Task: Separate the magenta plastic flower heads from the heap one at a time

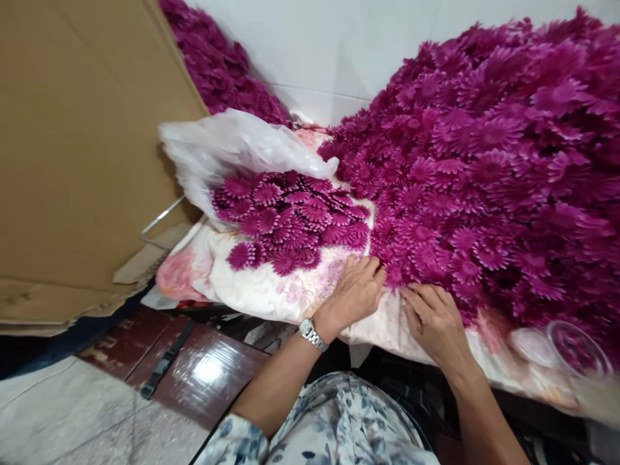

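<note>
A purple artificial flower piece (396, 276) with narrow petals lies between my hands at the front edge of a large heap. My left hand (356, 289), a metal watch on its wrist, has its fingers bent together at the left side of this piece. From the other side, my right hand (433, 318) pinches near the lower petals with thumb and forefinger; the exact contact is partly hidden. Behind my left hand, overlapping layers of similar flower pieces (295, 219) spill from a white translucent plastic bag (242, 143).
The large purple flower heap (484, 161) rises against a white wall (310, 51). A cardboard box (87, 155) stands at left. A clear round container (578, 349) sits at the right front on the floral cloth (261, 290). A brown strapped box (194, 361) lies below.
</note>
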{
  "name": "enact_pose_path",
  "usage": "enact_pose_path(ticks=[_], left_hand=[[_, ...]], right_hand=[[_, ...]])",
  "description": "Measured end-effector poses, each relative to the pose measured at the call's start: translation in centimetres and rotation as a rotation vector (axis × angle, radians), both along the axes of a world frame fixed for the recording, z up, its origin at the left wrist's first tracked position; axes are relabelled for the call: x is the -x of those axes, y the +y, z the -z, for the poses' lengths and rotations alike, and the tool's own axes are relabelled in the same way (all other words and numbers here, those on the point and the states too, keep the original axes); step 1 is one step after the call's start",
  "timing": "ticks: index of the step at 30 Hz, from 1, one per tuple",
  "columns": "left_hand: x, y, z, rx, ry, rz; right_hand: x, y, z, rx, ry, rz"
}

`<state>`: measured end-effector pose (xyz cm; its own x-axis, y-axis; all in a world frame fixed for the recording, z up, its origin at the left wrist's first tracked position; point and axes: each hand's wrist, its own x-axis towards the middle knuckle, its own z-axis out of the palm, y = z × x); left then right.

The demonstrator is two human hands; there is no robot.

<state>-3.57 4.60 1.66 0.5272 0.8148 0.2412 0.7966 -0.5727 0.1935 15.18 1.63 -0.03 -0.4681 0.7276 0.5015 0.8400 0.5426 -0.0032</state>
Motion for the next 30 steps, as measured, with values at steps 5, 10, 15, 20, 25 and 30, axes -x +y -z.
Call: enact_pose_path(ticks=[5, 10, 15, 20, 25, 30], left_hand=[[1.0, -0.9, 0.3, -0.045, -0.052, 0.017], [3.0, -3.1, 0.7, -0.105, -0.108, -0.016], [5.9, -4.9, 1.1, -0.128, -0.213, -0.165], [9.5, -4.5, 0.8, -0.207, -0.321, -0.42], [13.9, -3.6, 0.7, -0.236, -0.27, -0.814], [16.6, -3.1, 2.2, -0.094, -0.153, -0.863]], right_hand=[[-0.8, -1.0, 0.0, -0.105, 0.069, -0.067], [-0.5, -1.9, -0.6, -0.182, 0.092, -0.117], [1.8, -2.2, -1.2, -0.133, 0.134, -0.185], [3.9, -1.9, -1.0, -0.157, 0.19, -0.252], [4.7, -1.7, -1.1, -0.127, 0.213, -0.301], [5.0, -1.6, -1.0, -0.097, 0.228, -0.304]])
